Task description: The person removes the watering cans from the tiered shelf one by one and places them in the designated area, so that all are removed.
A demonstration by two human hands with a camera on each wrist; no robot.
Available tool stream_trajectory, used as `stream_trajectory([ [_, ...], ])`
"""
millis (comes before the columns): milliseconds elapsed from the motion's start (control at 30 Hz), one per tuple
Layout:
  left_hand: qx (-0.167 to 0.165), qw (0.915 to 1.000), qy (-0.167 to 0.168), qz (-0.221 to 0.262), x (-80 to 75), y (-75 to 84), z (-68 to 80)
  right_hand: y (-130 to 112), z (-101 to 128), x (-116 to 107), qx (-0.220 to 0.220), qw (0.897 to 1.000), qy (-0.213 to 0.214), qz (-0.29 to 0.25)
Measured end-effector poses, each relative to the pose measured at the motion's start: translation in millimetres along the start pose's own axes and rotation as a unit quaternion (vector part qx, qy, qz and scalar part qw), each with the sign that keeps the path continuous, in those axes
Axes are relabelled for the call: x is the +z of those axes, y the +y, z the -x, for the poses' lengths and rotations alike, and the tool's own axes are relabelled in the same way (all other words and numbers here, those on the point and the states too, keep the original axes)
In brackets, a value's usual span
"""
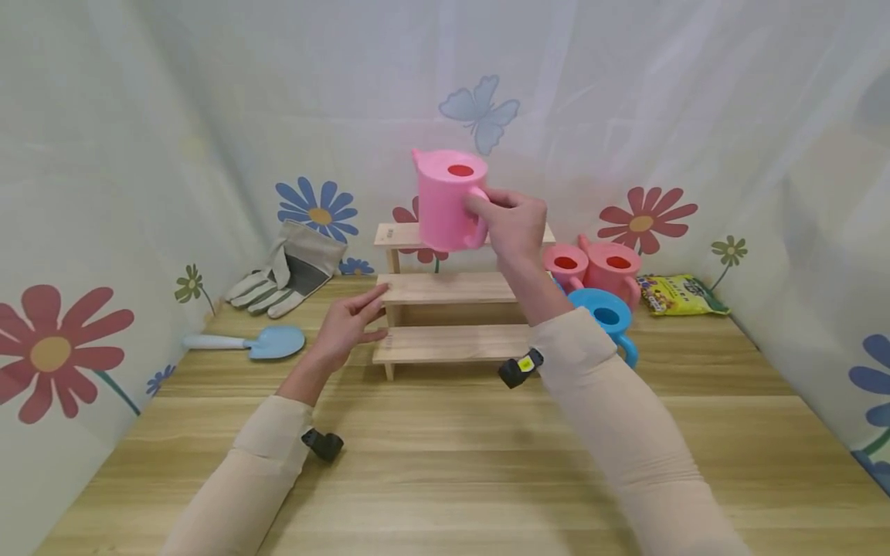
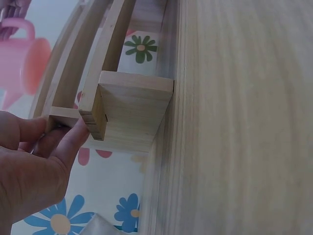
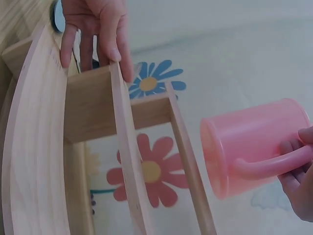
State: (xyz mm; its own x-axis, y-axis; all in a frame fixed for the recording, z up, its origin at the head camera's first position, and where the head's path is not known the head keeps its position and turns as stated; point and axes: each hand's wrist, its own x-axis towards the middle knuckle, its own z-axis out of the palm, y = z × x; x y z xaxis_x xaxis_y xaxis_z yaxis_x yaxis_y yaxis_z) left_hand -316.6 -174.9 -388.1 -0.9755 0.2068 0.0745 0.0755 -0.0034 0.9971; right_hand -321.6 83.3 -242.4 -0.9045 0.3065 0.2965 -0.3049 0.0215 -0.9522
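Observation:
A pink watering can [image 1: 445, 205] is held up by its handle in my right hand [image 1: 518, 228], in front of the top step of a three-tier wooden plant stand [image 1: 452, 287]. In the right wrist view the can's base [image 3: 213, 159] is apart from the stand, and its handle lies within the curled fingers. My left hand [image 1: 348, 324] grips the left end of the stand's middle step. Thumb and fingers pinch that board's end in the left wrist view, where the hand [image 2: 36, 161] partly hides it.
Right of the stand are two pink watering cans [image 1: 613, 266], a blue watering can [image 1: 603, 303], partly behind my right arm, and a yellow packet [image 1: 684, 295]. At left lie gardening gloves [image 1: 295, 266] and a light-blue trowel [image 1: 276, 342]. A flower-printed curtain [image 1: 334, 93] encloses the wooden table [image 1: 431, 479].

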Motion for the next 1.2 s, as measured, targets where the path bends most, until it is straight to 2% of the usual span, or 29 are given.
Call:
stream_trajectory([
  [100,0.0,1.0,0.001,-0.002,0.9,1.3,0.8,-1,3,-23,-0.006,1.0,0.0,-0.005],
  [267,0.002,1.0,0.0,-0.005,0.9,1.6,1.8,2,10,-66,-0.04,0.998,-0.009,-0.052],
  [500,0.0,1.0,-0.005,-0.002,2.6,1.2,1.9,-4,20,-135,-0.002,0.999,0.035,-0.011],
  [633,0.001,0.9999,-0.006,-0.009,1.7,1.1,1.9,-6,19,-175,0.001,0.998,0.051,-0.028],
  [800,0.002,0.9996,-0.003,-0.028,0.2,1.0,1.2,6,16,-218,-0.017,0.997,0.056,-0.043],
  [1033,0.006,0.9998,-0.007,-0.017,-1.3,-0.1,-0.1,32,8,-260,-0.015,0.998,0.064,-0.012],
  [1200,0.002,0.9998,-0.006,-0.018,-0.7,-0.7,0.8,43,3,-283,-0.012,1.0,0.028,-0.003],
])
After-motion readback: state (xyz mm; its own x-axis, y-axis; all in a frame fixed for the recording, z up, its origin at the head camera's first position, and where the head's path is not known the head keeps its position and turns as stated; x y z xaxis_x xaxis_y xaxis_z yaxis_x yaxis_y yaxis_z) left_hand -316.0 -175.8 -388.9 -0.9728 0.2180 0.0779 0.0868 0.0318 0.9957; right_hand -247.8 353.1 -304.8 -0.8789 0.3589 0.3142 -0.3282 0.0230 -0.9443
